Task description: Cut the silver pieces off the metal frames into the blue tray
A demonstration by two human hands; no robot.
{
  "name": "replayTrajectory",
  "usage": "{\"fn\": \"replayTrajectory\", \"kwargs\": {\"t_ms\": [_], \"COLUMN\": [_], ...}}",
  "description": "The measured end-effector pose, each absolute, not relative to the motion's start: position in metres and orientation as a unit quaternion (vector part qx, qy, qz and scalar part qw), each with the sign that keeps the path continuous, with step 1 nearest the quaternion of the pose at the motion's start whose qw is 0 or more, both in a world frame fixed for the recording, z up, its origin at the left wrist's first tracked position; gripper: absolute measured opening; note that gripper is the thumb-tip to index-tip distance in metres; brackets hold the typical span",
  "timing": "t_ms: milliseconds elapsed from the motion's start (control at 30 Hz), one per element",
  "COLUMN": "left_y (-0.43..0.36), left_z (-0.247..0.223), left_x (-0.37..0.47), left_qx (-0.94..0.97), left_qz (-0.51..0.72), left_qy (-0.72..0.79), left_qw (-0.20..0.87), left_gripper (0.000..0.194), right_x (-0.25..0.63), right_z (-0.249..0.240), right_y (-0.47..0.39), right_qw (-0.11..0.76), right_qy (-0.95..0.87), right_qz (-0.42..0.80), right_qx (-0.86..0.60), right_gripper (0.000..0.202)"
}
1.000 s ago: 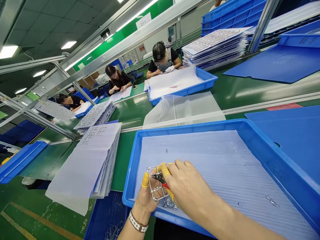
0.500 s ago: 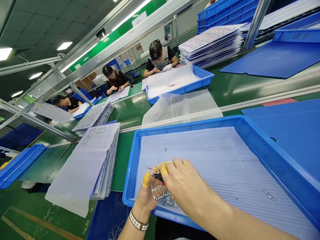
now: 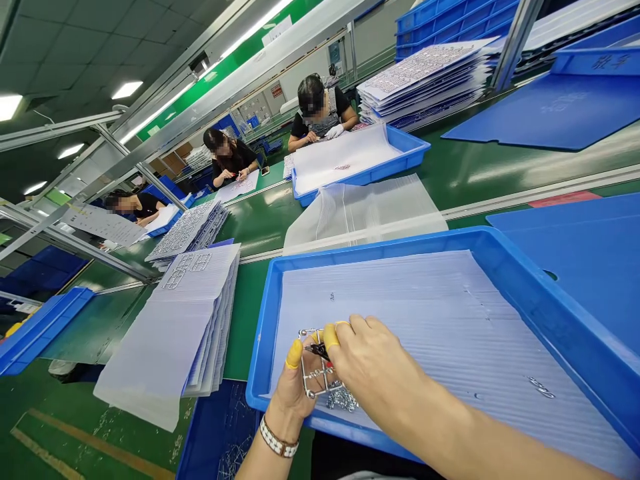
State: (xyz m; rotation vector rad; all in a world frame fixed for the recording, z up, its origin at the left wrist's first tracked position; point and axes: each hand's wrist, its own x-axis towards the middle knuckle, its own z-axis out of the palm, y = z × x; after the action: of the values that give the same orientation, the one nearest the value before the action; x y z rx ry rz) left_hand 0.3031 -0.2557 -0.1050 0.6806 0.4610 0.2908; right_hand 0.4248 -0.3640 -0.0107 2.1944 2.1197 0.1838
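Silvery and open-barred, the frame (image 3: 315,374) is over the blue tray (image 3: 380,249), towards that tray's 8 o'clock. The left hand (image 3: 290,390) pinches it by the edge, its yellow-covered thumb bent up to 12 o'clock. The frame's exposed outer bar runs from just short of 12 to just short of 6; the far end is hidden, so which axis is longer cannot be told. The right hand's (image 3: 369,363) fingers are closed around the cutters (image 3: 319,350), whose dark jaws point between 9 and 10 o'clock, the long axis running back towards 4. Whether they touch a bar is unclear. Small metal pieces (image 3: 343,399) lie heaped just beyond the frame's 5 o'clock.
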Motion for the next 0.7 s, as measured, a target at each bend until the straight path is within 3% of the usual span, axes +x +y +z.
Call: {"fn": "replayTrajectory", "kwargs": {"t_ms": [267,700], "left_y": [-0.258,-0.259], "left_z": [-0.091,-0.092], "left_x": [0.312,0.312], "left_qx": [0.315,0.309], "left_qz": [0.133,0.132], "left_qy": [0.209,0.214], "left_qw": [0.916,0.917], "left_gripper": [0.064,0.06], "right_x": [0.42,0.414], "right_z": [-0.036,-0.031], "right_y": [-0.379,-0.373], "right_qw": [-0.033,-0.06], "right_qy": [0.665,0.664], "right_qz": [0.1,0.081], "right_qx": [0.739,0.741], "right_gripper": [0.009,0.01]}}
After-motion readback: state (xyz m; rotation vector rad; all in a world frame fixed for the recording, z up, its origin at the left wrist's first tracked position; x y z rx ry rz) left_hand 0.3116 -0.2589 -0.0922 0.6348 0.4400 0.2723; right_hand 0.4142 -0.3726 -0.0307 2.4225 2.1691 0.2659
